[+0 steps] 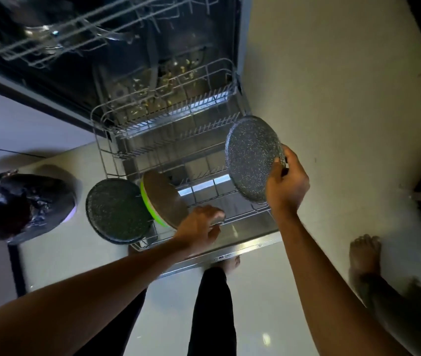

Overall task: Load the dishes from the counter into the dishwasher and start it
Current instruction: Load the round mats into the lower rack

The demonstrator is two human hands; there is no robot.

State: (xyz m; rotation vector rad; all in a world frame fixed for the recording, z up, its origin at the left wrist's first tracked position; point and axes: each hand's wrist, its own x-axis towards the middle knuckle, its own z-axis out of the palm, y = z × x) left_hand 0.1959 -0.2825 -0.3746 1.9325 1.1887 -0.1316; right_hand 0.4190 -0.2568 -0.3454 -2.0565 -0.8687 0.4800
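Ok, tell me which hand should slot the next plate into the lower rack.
Right. The right hand grips the speckled plate by its rim above the free tines of the lower rack. The left hand holds no dish; it sits at the rack's front edge beside the green-rimmed plate.

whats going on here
A person is loading the dishwasher, whose lower rack is pulled out. The right hand holds a speckled plate above the rack, not yet slotted in. The left hand is down at the rack's front, beside a green-rimmed plate that stands there next to a dark plate. Whether it grips anything is unclear.
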